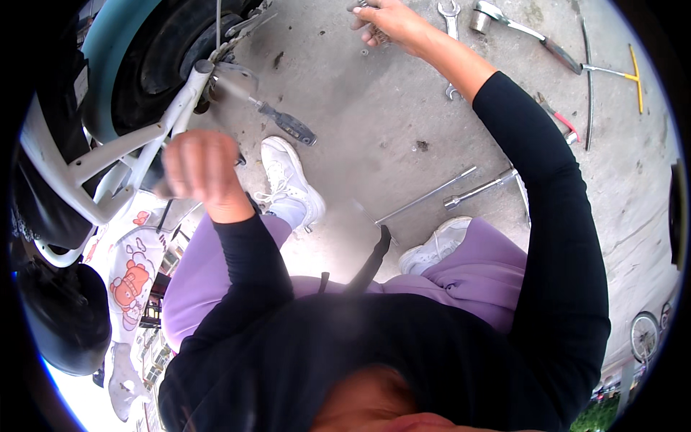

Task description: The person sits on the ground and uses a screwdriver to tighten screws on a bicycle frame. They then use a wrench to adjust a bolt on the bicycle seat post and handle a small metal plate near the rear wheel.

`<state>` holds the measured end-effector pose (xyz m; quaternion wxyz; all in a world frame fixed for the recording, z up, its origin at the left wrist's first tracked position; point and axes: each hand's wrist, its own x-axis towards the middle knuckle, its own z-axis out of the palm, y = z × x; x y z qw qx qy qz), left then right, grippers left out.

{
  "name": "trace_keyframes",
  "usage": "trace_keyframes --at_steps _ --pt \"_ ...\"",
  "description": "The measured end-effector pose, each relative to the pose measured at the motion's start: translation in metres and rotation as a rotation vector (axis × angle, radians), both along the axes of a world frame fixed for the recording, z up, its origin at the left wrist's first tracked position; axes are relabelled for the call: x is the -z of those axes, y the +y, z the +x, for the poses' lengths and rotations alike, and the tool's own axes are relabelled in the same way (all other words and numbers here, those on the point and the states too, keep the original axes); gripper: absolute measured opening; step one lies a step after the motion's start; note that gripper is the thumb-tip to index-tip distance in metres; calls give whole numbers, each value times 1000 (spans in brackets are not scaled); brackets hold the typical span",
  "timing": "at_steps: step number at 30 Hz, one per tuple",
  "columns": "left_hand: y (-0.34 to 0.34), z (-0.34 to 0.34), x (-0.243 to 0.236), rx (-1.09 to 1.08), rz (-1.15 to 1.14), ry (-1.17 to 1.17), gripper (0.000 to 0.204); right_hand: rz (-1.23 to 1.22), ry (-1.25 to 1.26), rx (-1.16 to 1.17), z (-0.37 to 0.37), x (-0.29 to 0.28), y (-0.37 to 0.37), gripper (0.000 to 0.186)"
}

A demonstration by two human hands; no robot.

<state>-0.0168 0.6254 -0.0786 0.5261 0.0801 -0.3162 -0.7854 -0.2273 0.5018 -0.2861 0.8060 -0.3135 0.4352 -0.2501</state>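
My left hand [201, 169] is a blurred, closed fist in front of the white tubular frame [147, 135] of a scooter or bike; its palm side is hidden. Stretched far forward over the concrete, my right hand [392, 25] has its fingers curled around small metal pieces, one of them looking coiled, too small to name. An open-end wrench [451, 25] lies just right of that hand. Between my hands, a screwdriver [288, 124] with a dark handle points at the wheel hub. The black wheel [155, 61] sits under a teal fender [104, 65].
Right of my right arm lie a ratchet with a socket [529, 30], a yellow T-handle wrench [638, 81], red-handled pliers [558, 115] and a dark cable [587, 86]. A socket wrench [481, 189] and a thin metal rod [425, 196] lie near my right shoe [435, 243].
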Motion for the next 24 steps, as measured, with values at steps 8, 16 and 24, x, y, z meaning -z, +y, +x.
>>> trace_keyframes --at_steps 8,16,24 --pt "27 85 101 -671 529 305 33 387 -323 278 91 -12 19 24" --pt "9 148 228 -824 1029 -96 15 412 -489 269 113 2 23 33" --pt "-72 135 234 -404 569 -19 32 322 -451 496 115 7 15 42"
